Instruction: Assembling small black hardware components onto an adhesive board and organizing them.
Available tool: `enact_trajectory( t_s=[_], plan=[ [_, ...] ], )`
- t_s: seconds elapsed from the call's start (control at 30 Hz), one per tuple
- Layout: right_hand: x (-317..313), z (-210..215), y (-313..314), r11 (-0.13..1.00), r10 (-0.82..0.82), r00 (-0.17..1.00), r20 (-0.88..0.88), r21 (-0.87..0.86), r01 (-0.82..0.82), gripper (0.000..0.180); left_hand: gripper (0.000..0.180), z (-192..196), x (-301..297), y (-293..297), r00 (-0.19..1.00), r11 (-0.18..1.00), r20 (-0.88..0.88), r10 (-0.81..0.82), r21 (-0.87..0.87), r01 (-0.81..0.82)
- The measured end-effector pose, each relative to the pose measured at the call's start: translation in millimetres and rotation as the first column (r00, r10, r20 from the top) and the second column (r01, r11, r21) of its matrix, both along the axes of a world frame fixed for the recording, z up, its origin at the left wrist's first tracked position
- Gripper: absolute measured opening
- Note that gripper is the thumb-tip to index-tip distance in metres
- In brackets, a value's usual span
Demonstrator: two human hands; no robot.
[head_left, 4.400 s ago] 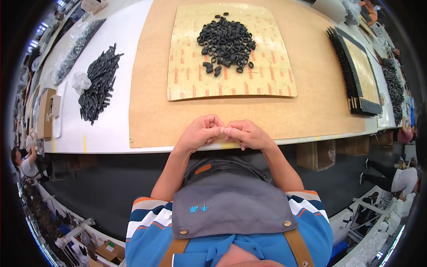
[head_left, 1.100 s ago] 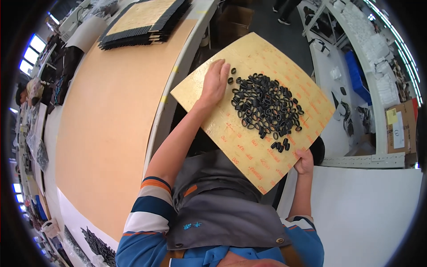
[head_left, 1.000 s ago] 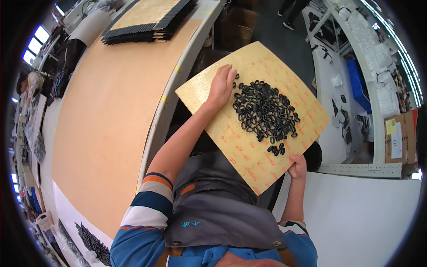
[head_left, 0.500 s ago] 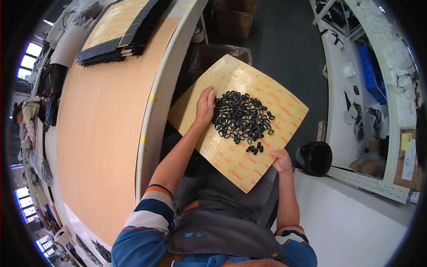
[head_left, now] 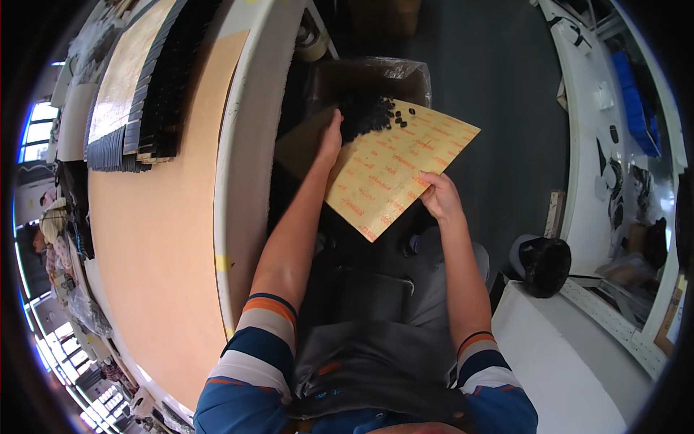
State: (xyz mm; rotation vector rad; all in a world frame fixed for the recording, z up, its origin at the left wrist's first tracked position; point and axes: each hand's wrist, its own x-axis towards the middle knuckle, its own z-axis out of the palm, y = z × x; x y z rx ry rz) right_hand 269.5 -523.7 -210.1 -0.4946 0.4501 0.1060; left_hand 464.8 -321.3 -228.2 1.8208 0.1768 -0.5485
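Observation:
I hold a thin yellowish sheet point(head_left: 390, 166) with red printing, tilted with its far side down. My right hand point(head_left: 442, 197) grips its right edge, thumb on top. My left hand point(head_left: 330, 141) lies along the sheet's left part, fingers stretched out beside a heap of small black rings point(head_left: 372, 116). The heap, partly blurred, sits at the far edge, with a few loose rings at its right. Just beyond stands an open box point(head_left: 428, 83) lined with clear plastic; its inside is mostly hidden. The sheet's left part is in shadow.
On the left, a long table point(head_left: 152, 267) with a tan top carries a stack of black strips point(head_left: 170, 87). A roll of tape point(head_left: 312, 49) is by the table leg. At right are a black cylindrical object point(head_left: 546, 266) and a white bench point(head_left: 587, 181) with a blue bin point(head_left: 636, 108).
The sheet has moved away from me and tilted, its far side lower over the box. The rings have slid from its middle to the far edge. Both hands have moved along with it.

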Motion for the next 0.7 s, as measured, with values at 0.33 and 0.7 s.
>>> enact_trajectory(
  t_s=[0.33,0.7],
  plan=[
    [5.9,16.3,15.3,1.0,-0.001,1.0,-0.021,-0.031,0.001,0.036,0.062,50.3,-14.4,13.3,0.993,0.999,-0.108,-0.05,0.001,0.051],
    [-8.2,44.9,32.2,0.999,-0.015,0.999,-0.04,-0.036,0.013,0.036,0.04,157.8,-181.7,4.7,0.771,0.767,0.224,-0.596,0.444,0.464]
  ],
)
